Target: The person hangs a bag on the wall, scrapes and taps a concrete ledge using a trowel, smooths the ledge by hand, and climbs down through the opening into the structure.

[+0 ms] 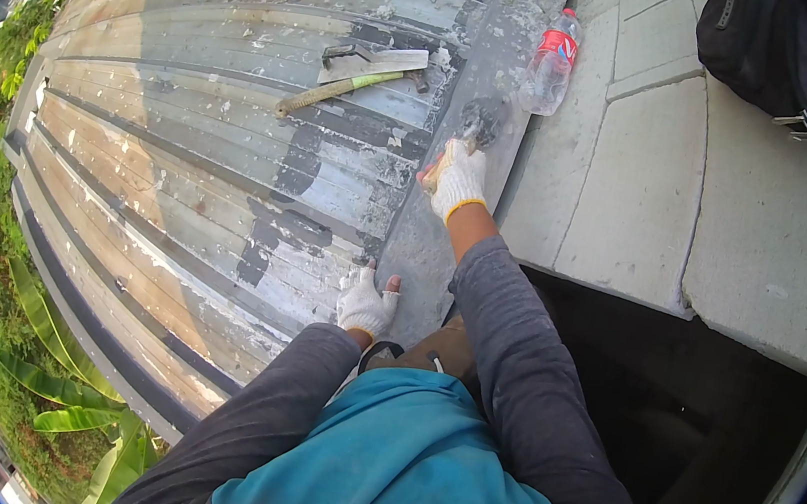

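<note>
My right hand is clamped on a tool at a dark patch; my left hand rests, fingers apart, on the roof.

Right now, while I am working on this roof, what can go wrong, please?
The dark opening beside you could mean a fall if you shift that way. The hammer lies loose on the metal sheets and might slide if bumped. Your right hand is near the bottle and could knock it.
</note>
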`<action>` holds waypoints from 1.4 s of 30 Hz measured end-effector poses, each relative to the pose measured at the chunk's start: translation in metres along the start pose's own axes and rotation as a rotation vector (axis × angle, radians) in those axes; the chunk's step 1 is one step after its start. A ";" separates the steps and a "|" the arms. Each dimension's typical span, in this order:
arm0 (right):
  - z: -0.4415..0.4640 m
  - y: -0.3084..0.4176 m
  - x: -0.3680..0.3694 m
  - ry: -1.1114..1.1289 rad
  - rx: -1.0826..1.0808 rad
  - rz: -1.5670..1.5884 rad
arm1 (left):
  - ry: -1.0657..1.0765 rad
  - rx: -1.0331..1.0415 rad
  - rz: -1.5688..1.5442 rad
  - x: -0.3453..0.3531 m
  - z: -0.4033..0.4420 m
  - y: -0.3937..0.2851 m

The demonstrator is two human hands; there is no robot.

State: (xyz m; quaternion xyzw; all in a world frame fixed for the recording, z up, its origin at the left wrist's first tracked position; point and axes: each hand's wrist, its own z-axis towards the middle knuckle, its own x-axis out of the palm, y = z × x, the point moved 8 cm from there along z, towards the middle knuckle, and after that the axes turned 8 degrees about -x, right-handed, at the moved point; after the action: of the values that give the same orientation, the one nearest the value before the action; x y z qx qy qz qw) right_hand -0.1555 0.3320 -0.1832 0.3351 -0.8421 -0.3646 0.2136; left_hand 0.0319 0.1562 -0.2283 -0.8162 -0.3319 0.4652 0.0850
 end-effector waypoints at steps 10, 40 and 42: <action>-0.019 -0.027 -0.036 -0.264 0.087 0.173 | 0.117 -0.114 -0.018 -0.001 -0.003 0.002; -0.050 -0.029 -0.065 0.121 -0.005 -0.140 | -0.013 0.010 -0.023 -0.003 -0.002 -0.002; -0.069 -0.042 -0.066 0.289 0.028 -0.245 | -0.013 -0.005 -0.035 -0.007 -0.004 -0.004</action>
State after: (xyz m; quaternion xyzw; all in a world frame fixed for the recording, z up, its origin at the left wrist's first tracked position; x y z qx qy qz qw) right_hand -0.0517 0.3255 -0.1785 0.4869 -0.7607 -0.3240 0.2816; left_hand 0.0312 0.1553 -0.2193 -0.8075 -0.3477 0.4681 0.0888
